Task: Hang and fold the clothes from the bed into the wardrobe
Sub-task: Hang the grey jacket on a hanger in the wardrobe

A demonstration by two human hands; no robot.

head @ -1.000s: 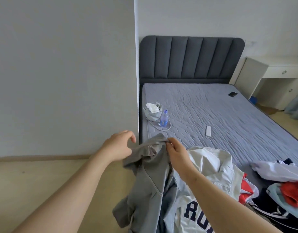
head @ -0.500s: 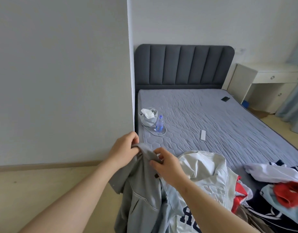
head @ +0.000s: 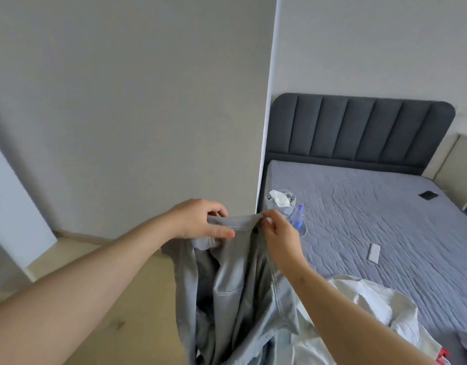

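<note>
Room: bedroom, with a pale wall filling the left, tan floor below it, and to the right a bed with a quilted grey mattress and a dark padded headboard.
On the bed: water bottle and small pouch stuffed with something white, both by the left edge; a small white bar and a flat dark item farther out.
Change: higher lift and straighter pull on the grey garment than half a second back. Top band now stretched out level, no longer bunched between close-set hands. View swung left, so the coloured pile at the foot of the bed is nearly out of sight.
Meaning for the task: probably the shake-out and sorting-out of one piece singled off the pile. Not yet hung or folded; no wardrobe or hanger in view.
Left hand: gripping the left end of the band, fingers curled over the top, thumb in front.
Right hand: pinching the right end of the band between thumb and fingertips, just beside a small dark stud.
Where the garment is: held up over the bed's near left corner, hanging in loose folds past the mattress edge, lower part cut off by the frame.
Look of the garment: thin grey cloth, pale double stitching along band and seams, a patch pocket midway down. Shirt or trousers, cannot tell.
White shirt: crumpled on the mattress under the right forearm, against the garment's lower folds.
</note>
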